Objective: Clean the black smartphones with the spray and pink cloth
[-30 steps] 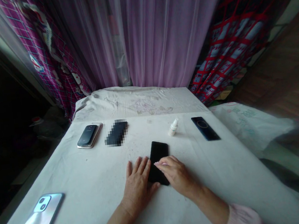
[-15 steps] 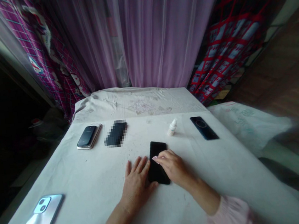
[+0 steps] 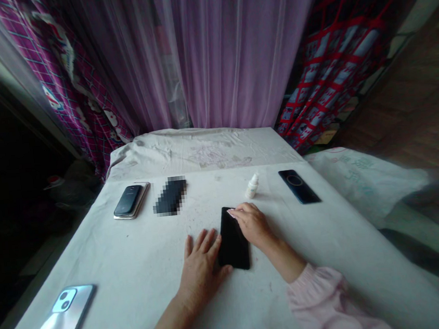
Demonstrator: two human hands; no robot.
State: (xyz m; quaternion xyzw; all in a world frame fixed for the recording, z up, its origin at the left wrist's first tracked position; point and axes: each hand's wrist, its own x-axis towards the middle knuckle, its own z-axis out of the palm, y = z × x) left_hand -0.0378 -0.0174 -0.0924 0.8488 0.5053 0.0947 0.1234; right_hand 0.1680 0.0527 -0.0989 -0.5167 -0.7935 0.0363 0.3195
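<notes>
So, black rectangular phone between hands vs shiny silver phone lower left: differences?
The black rectangular phone looks plain and dark; the shiny silver phone bears a two-lens camera block. The left hand touches the black phone; the silver phone lies untouched. Both lie flat on white cloth.

Phone (image 3: 234,248) is lying on tablecloth (image 3: 145,277), left hand (image 3: 200,265) at left edge, right hand (image 3: 253,224) over far end; bottle (image 3: 252,187) is standing behind, second phone (image 3: 299,186) lying back right.
</notes>
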